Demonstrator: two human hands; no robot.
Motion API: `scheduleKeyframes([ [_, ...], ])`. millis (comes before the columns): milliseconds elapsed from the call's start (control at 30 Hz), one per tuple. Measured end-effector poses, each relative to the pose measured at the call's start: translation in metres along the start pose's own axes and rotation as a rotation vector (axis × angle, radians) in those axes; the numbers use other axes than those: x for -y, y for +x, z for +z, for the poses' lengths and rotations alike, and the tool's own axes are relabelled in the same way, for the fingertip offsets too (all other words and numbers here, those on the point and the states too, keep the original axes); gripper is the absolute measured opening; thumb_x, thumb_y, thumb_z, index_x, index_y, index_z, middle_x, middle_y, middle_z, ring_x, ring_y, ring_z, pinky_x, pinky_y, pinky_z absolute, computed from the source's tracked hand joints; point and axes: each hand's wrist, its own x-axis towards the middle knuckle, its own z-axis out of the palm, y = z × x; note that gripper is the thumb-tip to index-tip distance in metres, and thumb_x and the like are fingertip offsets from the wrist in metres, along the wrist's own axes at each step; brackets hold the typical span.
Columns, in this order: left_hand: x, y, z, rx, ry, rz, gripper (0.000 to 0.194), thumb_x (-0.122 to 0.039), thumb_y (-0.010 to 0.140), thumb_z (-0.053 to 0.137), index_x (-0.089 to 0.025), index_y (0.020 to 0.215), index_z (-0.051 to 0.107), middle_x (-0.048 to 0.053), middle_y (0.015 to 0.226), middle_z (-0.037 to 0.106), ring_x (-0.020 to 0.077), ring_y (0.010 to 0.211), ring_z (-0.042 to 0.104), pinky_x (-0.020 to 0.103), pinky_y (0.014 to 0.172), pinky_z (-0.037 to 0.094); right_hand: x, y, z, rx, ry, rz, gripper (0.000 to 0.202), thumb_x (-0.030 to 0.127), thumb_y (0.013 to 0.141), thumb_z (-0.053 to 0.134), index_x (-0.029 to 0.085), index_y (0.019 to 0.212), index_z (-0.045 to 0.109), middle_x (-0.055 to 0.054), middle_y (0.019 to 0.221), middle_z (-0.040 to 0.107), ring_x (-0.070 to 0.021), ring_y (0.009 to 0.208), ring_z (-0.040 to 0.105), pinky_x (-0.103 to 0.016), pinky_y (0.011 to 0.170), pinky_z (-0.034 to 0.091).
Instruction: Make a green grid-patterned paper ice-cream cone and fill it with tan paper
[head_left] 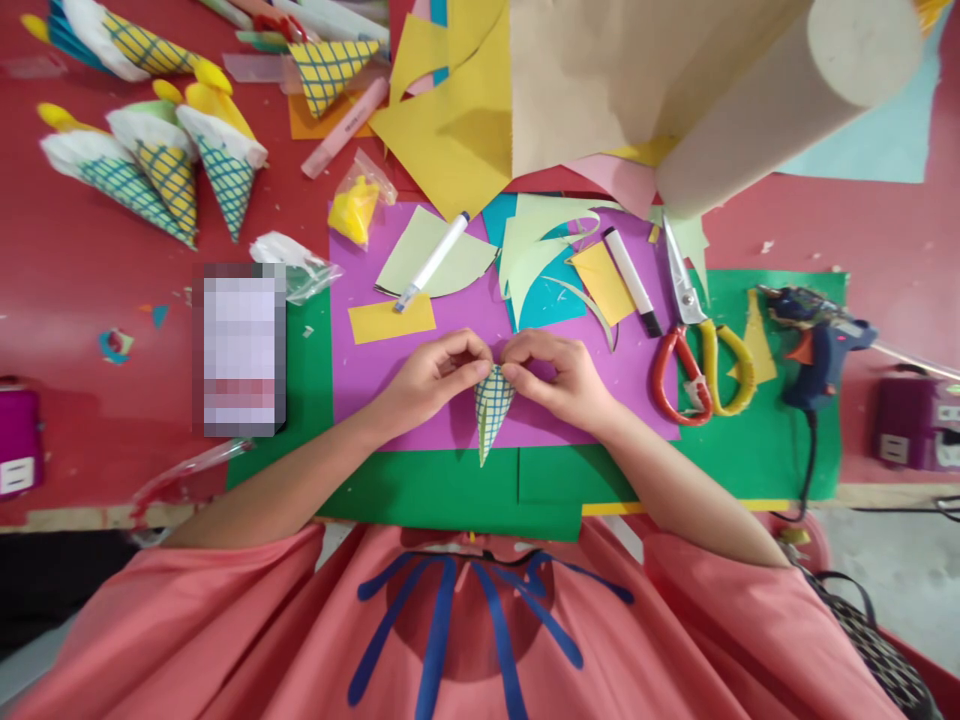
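L grip (442,378) & R grip (561,382) both pinch the wide rim of a small paper cone (493,412), thumb against finger each side, prob. b/c rolled paper would spring loose otherwise. Cone sits between them, narrow end twd wearer, mostly over the purple sheet (356,390), tip past its edge above the green sheet (420,490). It's pale w/ blue crisscross lines, plus a plain greenish sliver nr the tip; can't tell if the seam is stuck, too small & fingers cover the rim. Just beyond: white marker (433,262) on a pale green cutout (405,250). To R, scissors (684,305), handles twd wearer, prob. for quick reach; then glue gun (821,350). Top L of desk (112,400): white-rimmed cones (225,165), grouped apart, prob. to save workspace.
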Motion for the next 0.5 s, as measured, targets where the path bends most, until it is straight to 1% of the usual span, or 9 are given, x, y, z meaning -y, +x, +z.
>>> scheduleKeyframes([
  [233,0.0016,-0.0013,0.0014,0.008,0.047,0.002,0.025,-0.041,0.088,0.056,-0.019,0.077,0.053,-0.002,0.073,0.048,0.0116,0.069,0.047,0.024,0.062,0.039,0.0020,0.0007,-0.0006,0.017,0.049,0.028,0.019,0.028,0.089,0.058,0.016,0.074,0.058,-0.002,0.072,0.061,-0.0120,0.068,0.055,-0.027,0.067,0.045],
  [333,0.0034,-0.0027,0.0021,0.012,0.105,0.031,0.023,-0.038,0.091,0.054,-0.019,0.079,0.052,-0.002,0.075,0.048,0.0112,0.070,0.048,0.023,0.063,0.039,0.0031,0.0012,-0.0010,0.046,0.128,0.116,0.022,0.031,0.088,0.061,0.015,0.073,0.058,-0.001,0.070,0.059,-0.0102,0.065,0.053,-0.025,0.062,0.042],
  [433,0.0048,-0.0040,0.0027,0.005,0.194,0.095,0.020,-0.034,0.092,0.053,-0.019,0.080,0.053,-0.002,0.077,0.049,0.0107,0.071,0.048,0.022,0.063,0.039,0.0040,0.0016,-0.0001,0.085,0.190,0.235,0.026,0.037,0.085,0.065,0.014,0.073,0.060,0.000,0.069,0.058,-0.0089,0.062,0.050,-0.023,0.057,0.039],
  [500,0.0058,-0.0047,0.0030,-0.010,0.250,0.139,0.018,-0.031,0.093,0.053,-0.019,0.080,0.053,-0.002,0.077,0.050,0.0102,0.071,0.049,0.022,0.064,0.040,0.0042,0.0018,0.0014,0.102,0.204,0.287,0.028,0.040,0.084,0.066,0.014,0.074,0.061,0.000,0.069,0.058,-0.0087,0.061,0.049,-0.023,0.056,0.037],
])
